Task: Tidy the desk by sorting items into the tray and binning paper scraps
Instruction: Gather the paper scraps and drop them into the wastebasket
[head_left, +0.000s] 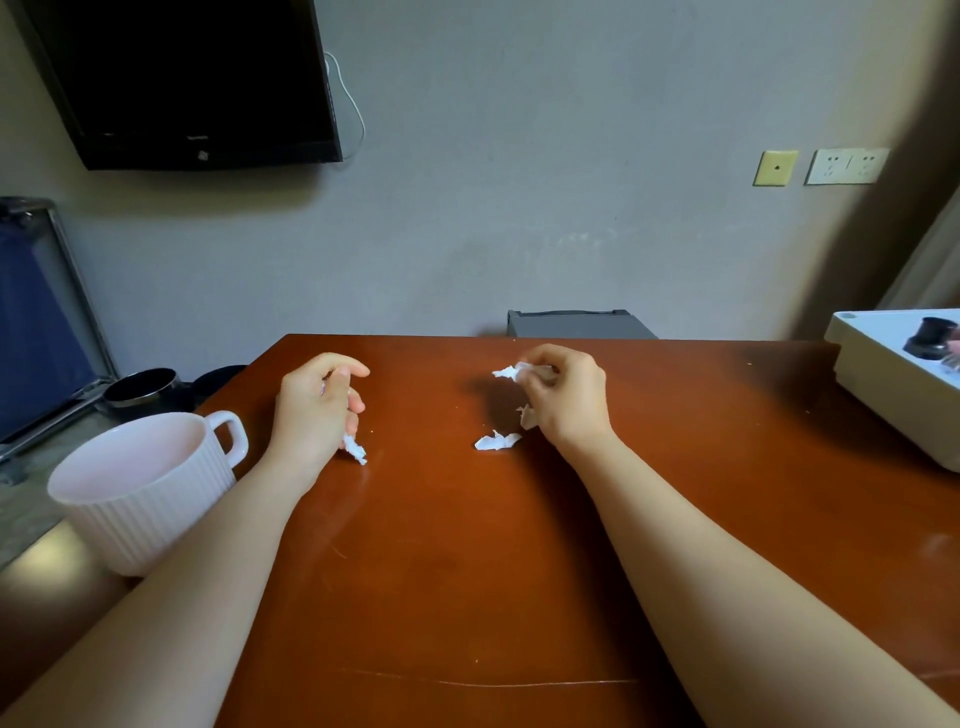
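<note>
- While both hands are gathering paper, the loose scrap is lying flat on the desk, just beside the right hand on its left, long axis running left to right; the left hand is sitting well apart from it.
- The right hand is pinching 1 scrap at its fingertips and is curling over another.
- The left hand is closing on 1 scrap that pokes out below.
- I am counting 4 scraps, 1 ribbed white bin at the left edge, 1 tray at the right.
</note>
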